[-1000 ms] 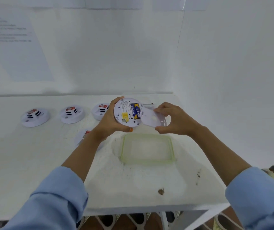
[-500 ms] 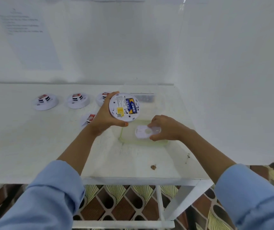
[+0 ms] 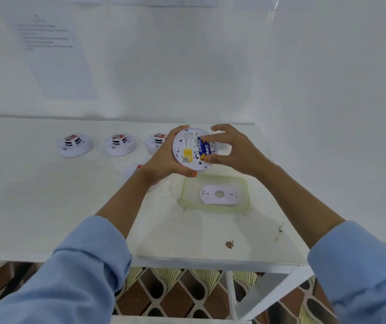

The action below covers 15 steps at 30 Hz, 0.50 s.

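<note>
I can't read the wall sheet (image 3: pixel 47 43); its print is blurred. The left grip (image 3: pixel 164 157) half covers a detector (image 3: pixel 155 143).

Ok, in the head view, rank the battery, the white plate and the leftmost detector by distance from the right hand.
1. Battery, at fingertips of the right hand.
2. White plate, in the container below.
3. Leftmost detector, far left.

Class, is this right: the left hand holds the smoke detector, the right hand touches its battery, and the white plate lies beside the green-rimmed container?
No: the head view shows the white plate inside the green-rimmed container, not beside it. The left hand holds the smoke detector, the right hand touches its battery.
</note>
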Available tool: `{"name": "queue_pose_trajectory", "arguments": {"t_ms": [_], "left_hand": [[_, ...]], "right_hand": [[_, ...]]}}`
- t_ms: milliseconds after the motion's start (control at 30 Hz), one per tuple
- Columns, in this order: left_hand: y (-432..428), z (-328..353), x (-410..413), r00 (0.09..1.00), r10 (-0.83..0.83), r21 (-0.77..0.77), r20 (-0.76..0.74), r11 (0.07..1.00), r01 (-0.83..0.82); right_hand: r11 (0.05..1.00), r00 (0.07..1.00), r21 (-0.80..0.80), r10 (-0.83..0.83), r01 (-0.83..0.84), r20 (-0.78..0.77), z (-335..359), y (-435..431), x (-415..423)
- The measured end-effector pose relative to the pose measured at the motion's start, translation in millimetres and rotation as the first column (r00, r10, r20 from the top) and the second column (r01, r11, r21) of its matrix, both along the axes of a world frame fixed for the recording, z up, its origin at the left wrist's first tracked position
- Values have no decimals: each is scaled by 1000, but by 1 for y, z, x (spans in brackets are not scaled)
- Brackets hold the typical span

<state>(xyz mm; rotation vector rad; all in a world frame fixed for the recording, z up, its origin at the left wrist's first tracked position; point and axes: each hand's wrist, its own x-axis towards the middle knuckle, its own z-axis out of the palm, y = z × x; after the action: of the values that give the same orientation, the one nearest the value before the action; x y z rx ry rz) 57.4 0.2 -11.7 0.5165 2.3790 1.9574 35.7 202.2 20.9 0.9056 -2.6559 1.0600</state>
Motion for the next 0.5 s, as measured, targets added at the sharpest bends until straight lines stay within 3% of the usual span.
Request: {"name": "queue_pose_trajectory", "arguments": {"t_ms": [267, 500], "left_hand": [[-3, 0, -17, 999, -50, -10, -2, 999, 50], [-7, -2, -41, 997, -72, 16, 27, 997, 72]], "right_hand": [[993, 999, 108, 37, -37, 2, 12, -10, -23], [910, 994, 412, 80, -41, -76, 13, -11, -44]]}}
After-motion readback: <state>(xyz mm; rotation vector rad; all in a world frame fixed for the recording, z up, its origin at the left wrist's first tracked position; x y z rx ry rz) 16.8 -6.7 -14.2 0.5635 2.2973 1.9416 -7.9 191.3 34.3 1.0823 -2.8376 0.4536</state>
